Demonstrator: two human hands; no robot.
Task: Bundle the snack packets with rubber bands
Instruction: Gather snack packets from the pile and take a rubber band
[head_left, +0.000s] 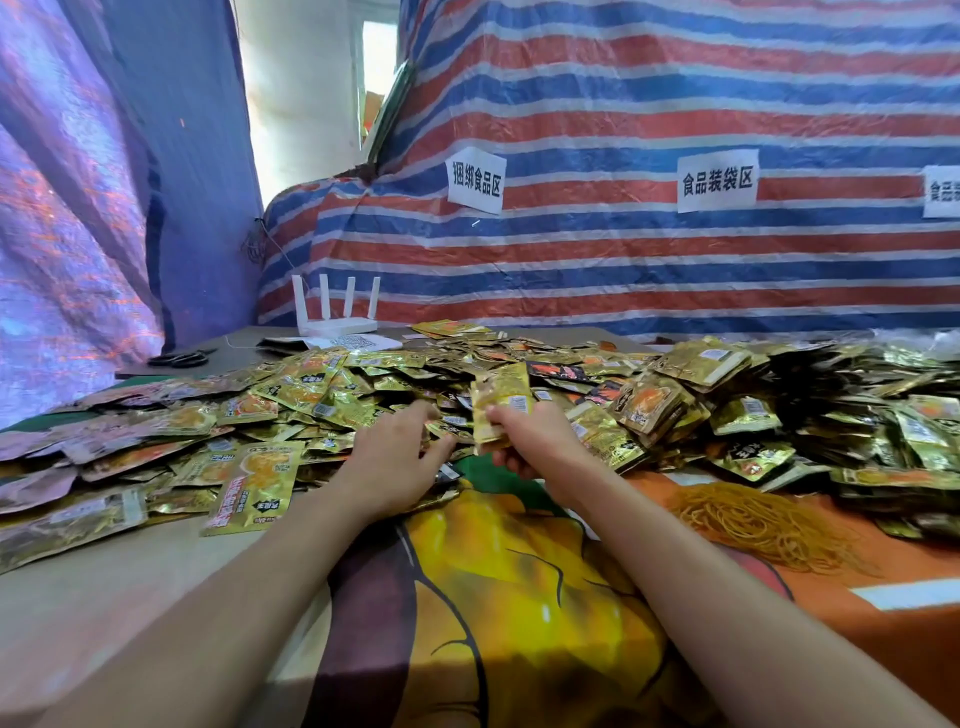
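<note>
The right hand (530, 441) grasps a small stack of gold packets (501, 408), fingers curled round its lower edge, holding it upright just above the near edge of the pile. The left hand (395, 457) lies palm down just left of the stack, fingers reaching into the loose snack packets (332, 395); the fingertips are blurred, so whether they grasp a packet cannot be determined. The loose packets cover the table from the left edge to the far right. A heap of rubber bands (763, 525) lies on the printed tablecloth (519, 582), near and to the right of the right hand, apart from it. At the far left stand a white router (337, 317) with 4 antennas and a pair of scissors (182, 357). A striped tarp (623, 260) behind the table carries 3 paper labels (717, 179).
</note>
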